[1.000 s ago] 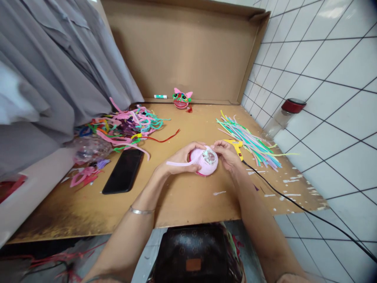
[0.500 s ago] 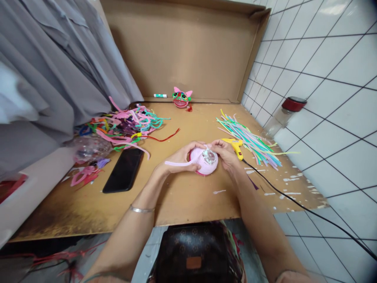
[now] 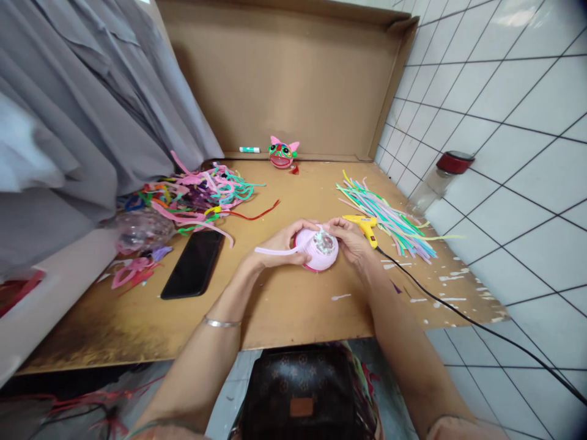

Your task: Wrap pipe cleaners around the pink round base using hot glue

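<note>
Pale pink pipe-cleaner ball: gripping it with left hand, letting one loose end poke out leftward. Pinching its far edge with right hand, near yellow glue gun. Holding it between both hands, over brown table, right of black phone.

Your left hand and right hand are bare. Around your left forearm you wear a slim, shiny, silver-coloured bracelet. Pale pinkish sleeves show at the bottom edge, the left one trimmed in greyish green. At your lap sits a glossy dark brown bag with small flower markings and a tan patch; you may or may not be wearing it.
</note>
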A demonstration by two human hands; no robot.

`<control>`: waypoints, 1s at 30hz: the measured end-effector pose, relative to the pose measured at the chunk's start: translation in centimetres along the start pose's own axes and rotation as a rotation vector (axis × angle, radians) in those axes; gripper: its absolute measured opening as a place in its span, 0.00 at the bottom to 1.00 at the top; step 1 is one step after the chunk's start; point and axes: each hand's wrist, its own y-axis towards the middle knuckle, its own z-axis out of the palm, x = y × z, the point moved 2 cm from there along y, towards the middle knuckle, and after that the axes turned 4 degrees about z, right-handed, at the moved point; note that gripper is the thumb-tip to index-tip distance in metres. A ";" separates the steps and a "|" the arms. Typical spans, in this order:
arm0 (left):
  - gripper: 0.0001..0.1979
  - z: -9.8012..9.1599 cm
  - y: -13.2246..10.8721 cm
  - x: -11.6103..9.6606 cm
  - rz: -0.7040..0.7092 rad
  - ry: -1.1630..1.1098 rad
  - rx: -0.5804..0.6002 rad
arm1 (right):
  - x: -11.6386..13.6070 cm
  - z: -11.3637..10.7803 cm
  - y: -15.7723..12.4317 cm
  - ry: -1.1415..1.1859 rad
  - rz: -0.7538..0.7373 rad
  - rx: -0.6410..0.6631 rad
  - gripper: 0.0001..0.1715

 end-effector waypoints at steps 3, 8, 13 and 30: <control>0.31 0.0 0.0 -0.1 0.002 -0.010 -0.001 | 0.2 -0.1 -0.1 0.019 0.006 -0.021 0.22; 0.31 -0.2 -0.1 0.1 -0.023 -0.040 -0.027 | 0.4 -0.5 -0.1 0.043 0.052 -0.013 0.23; 0.32 -0.6 -0.2 0.4 -0.042 -0.085 -0.045 | 0.3 -1.2 0.3 0.063 0.061 0.029 0.23; 0.33 -1.1 -0.3 0.6 -0.080 -0.064 -0.098 | 0.7 0.6 -0.8 -0.225 -0.043 0.148 0.52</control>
